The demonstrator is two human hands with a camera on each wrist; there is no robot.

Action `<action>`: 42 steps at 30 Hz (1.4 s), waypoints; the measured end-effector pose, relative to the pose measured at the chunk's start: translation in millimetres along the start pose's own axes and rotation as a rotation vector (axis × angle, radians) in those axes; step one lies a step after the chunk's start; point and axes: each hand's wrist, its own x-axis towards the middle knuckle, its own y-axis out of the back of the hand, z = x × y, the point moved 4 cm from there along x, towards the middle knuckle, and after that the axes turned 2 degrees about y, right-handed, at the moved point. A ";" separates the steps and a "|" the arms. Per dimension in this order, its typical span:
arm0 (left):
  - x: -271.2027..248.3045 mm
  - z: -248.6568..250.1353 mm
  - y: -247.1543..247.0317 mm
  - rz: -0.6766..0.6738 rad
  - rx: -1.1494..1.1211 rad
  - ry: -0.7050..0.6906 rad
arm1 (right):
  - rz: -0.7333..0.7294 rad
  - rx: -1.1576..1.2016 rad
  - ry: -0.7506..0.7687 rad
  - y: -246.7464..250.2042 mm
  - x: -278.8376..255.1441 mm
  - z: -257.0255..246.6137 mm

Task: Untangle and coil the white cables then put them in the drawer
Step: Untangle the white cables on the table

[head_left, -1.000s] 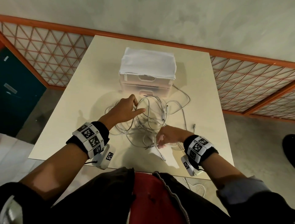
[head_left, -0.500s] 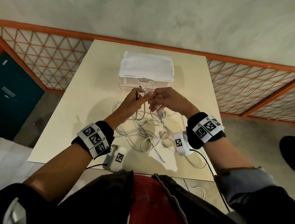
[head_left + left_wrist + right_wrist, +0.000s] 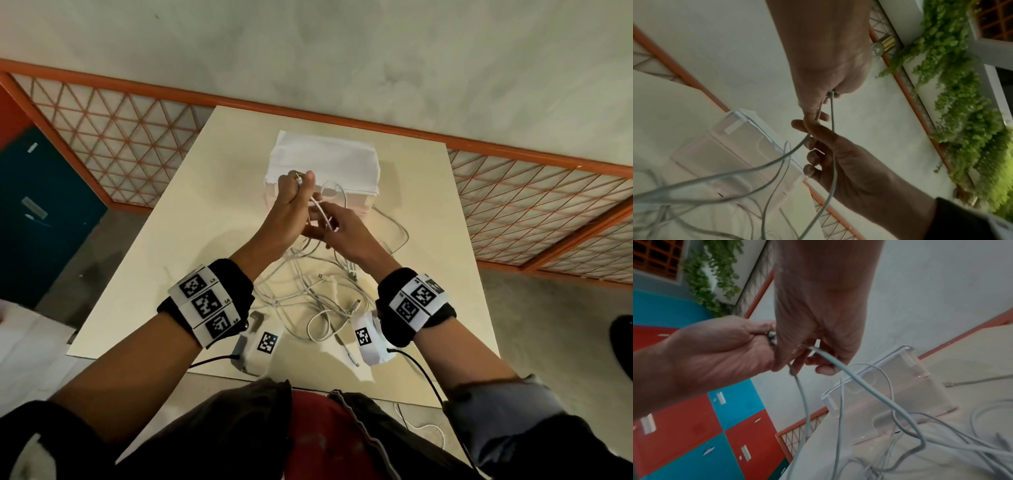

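A tangle of white cables [image 3: 318,294] lies on the cream table [image 3: 212,219] in front of the small white drawer unit [image 3: 325,164], whose drawers look closed. My left hand [image 3: 297,192] is raised in front of the unit and pinches one cable's end, its plug [image 3: 298,178] poking up between thumb and finger. My right hand [image 3: 330,224], just below and to the right, grips the same cable [image 3: 320,214] a short way down. In the left wrist view the cable [image 3: 832,113] runs straight from left hand [image 3: 830,76] to right hand [image 3: 838,154].
Loose plugs [image 3: 357,303] lie in the pile near the table's front. One cable [image 3: 424,430] hangs off the front edge. An orange lattice railing [image 3: 534,212] borders the table behind and at both sides; blue and red lockers [image 3: 694,426] stand to the left.
Both hands rose off the pile. My right hand left the near table edge and joined the left, which lifted a cable end up in front of the drawer unit.
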 end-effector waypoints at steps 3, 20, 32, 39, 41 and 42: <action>-2.8 7.4 0.4 -0.045 -0.187 0.019 | -0.049 -0.037 -0.023 3.3 2.6 6.1; -19.9 -5.5 21.6 -0.422 0.826 -0.043 | -0.331 -0.378 -0.023 25.7 -11.1 20.8; -6.4 50.6 49.1 -0.009 0.771 -0.450 | -0.392 -0.069 0.008 41.7 -21.5 -37.0; 3.0 43.5 85.1 0.296 0.588 -0.443 | -0.224 -0.163 -0.007 55.3 -20.5 15.4; 6.9 25.4 96.6 0.328 0.674 -0.335 | -0.079 -0.079 -0.013 64.0 -21.2 8.8; 8.8 13.3 103.9 0.338 0.729 -0.255 | -0.014 -0.055 0.010 68.7 -20.2 0.4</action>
